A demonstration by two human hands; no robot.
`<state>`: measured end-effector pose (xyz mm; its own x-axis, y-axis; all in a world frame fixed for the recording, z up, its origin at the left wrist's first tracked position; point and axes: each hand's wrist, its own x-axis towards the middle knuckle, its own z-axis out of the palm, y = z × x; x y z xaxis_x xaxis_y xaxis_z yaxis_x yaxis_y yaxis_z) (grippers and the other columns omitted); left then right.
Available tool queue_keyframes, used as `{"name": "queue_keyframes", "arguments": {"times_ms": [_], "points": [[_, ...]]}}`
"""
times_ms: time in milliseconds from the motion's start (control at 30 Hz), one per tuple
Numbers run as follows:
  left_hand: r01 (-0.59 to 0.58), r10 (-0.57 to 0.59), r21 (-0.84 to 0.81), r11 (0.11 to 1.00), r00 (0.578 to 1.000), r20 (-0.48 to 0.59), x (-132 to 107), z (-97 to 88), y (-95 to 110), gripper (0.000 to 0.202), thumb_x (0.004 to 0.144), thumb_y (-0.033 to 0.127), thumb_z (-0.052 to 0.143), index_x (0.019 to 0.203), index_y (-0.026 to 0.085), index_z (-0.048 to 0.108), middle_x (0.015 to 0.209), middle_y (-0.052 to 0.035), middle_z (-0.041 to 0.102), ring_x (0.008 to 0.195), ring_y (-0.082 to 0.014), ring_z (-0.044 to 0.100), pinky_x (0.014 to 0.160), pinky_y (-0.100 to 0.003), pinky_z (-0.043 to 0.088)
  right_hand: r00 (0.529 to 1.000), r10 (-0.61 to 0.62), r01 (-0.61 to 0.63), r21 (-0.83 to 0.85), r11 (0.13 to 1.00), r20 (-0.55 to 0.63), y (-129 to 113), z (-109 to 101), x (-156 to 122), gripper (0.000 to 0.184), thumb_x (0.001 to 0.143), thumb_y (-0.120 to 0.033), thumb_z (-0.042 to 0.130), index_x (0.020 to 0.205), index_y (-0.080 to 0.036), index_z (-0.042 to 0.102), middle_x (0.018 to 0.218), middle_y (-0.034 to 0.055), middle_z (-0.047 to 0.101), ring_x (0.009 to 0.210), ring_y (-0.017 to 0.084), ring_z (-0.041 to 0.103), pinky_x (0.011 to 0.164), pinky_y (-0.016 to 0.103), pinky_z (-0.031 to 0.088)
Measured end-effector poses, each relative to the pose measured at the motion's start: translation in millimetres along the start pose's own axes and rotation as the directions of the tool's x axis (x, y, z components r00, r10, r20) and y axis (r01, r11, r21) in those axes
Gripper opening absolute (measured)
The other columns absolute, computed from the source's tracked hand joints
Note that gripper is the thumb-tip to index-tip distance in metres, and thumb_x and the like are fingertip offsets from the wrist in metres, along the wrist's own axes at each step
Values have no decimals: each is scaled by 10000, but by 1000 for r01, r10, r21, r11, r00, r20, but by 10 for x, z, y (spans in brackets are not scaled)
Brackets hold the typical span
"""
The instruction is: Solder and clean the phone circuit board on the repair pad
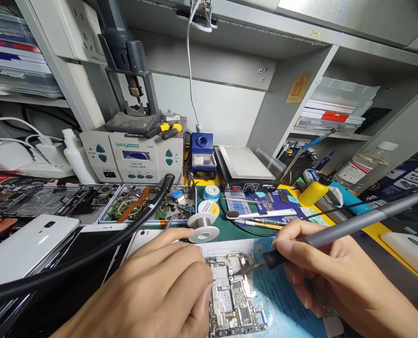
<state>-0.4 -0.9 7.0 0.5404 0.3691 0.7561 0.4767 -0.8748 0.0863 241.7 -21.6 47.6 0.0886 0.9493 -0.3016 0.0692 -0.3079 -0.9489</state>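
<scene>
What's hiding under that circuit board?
Blue paper shows to the right of the circuit board. What's directly beneath can't be seen, because the board covers it. The left hand blocks the view on its left.

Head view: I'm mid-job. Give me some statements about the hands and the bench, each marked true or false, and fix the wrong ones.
1. The right hand holds a gray pen-shaped tool. True.
2. The tool's metal tip points away from the circuit board. False: it reaches in over the board.
3. The left hand is at the left side of the board. True.
4. The toothbrush lies on the circuit board. False: the toothbrush lies beyond the board.
5. The yellow bottle has a white cap. False: its cap is black.
6. The solder spool is near the left hand's fingers. True.
</scene>
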Motion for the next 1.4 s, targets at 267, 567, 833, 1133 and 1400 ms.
{"name": "queue_keyframes", "arguments": {"times_ms": [267,567,833,1133,1400], "points": [[-7,7,5,1000,999,32,8,-3,0,179,847,44,543,856,212,604,748,20,713,698,-143,732,962,-330,584,999,2,-3,9,1000,52,47,-20,33,252,700,-293,812,653,-169,597,442,-49,535,328,71,480,318,116,330],[9,-9,-7,1000,1000,14,3,17,-2,179,834,43,556,803,219,576,713,37,688,689,-135,728,975,-328,577,1000,-14,14,-22,1000,19,19,18,18,322,678,-381,820,618,-178,578,436,-46,519,326,79,451,316,145,311],[16,-16,-14,1000,999,31,-9,32,-10,190,832,34,552,795,220,562,723,36,685,711,-130,721,993,-325,561,999,-34,36,-61,997,40,55,-9,35,392,790,-468,754,650,-192,513,422,-64,520,304,72,459,304,124,309],[29,-29,-5,1000,999,39,0,25,13,187,830,36,553,832,220,590,723,24,684,738,-149,720,978,-351,568,994,-37,35,16,999,102,96,-52,106,380,809,-454,761,680,-197,511,448,-74,543,308,73,478,294,128,346],[104,-102,-26,994,991,87,24,9,76,224,858,-11,553,895,199,622,807,2,663,879,-158,649,1060,-415,482,985,44,-51,38,998,165,25,-118,102,315,777,-392,779,760,-203,528,486,-59,569,361,104,529,315,155,403]]}}
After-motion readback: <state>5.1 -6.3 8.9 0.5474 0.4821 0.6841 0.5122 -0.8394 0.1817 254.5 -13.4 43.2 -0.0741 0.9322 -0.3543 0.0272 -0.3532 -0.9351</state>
